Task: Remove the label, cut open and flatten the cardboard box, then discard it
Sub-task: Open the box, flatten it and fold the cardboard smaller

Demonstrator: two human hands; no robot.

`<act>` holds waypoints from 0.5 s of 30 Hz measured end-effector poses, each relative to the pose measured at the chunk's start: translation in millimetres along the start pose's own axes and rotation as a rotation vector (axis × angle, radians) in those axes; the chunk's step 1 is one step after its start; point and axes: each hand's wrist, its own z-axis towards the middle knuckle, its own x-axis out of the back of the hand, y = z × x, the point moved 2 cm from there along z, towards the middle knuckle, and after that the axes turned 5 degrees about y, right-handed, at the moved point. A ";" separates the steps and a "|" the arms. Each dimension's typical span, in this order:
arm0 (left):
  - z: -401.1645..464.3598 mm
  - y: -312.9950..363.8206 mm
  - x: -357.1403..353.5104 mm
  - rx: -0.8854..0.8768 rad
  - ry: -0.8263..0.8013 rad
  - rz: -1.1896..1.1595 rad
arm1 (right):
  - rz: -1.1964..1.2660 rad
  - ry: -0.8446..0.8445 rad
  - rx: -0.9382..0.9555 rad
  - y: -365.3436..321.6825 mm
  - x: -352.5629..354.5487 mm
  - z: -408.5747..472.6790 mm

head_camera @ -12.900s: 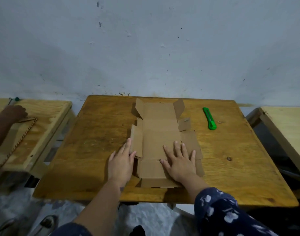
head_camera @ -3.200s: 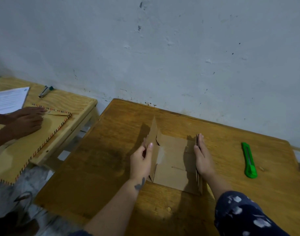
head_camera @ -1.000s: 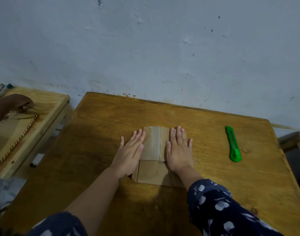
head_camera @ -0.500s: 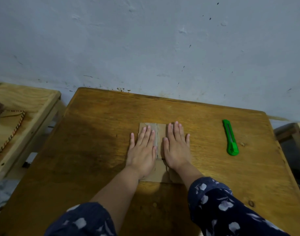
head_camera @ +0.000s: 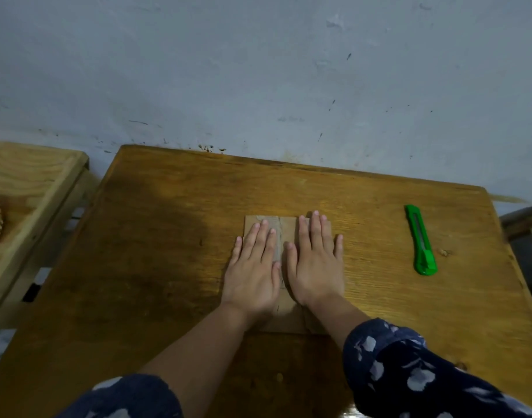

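Left hand (head_camera: 252,274) and right hand (head_camera: 314,267) side by side, fingers straight, pressing folded cardboard box (head_camera: 284,226) flat on tabletop (head_camera: 168,251). Green cutter (head_camera: 421,240) at 3 o'clock.

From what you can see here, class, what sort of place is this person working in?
Probably a plain classroom or workroom. A bare wooden table stands against a scuffed, unpainted-looking wall, a second wooden desk sits close beside it, and a green utility knife lies by the folded cardboard.
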 end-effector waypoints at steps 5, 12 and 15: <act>-2.2 1.6 -0.6 0.052 0.062 0.053 | 0.202 0.143 -0.064 2.0 6.2 -5.6; -9.4 -4.9 -2.7 0.261 0.084 0.012 | 0.104 0.146 -0.365 6.3 8.7 -14.5; -11.5 -4.9 0.6 0.225 0.115 -0.067 | 0.306 0.131 -0.368 3.9 17.2 -15.2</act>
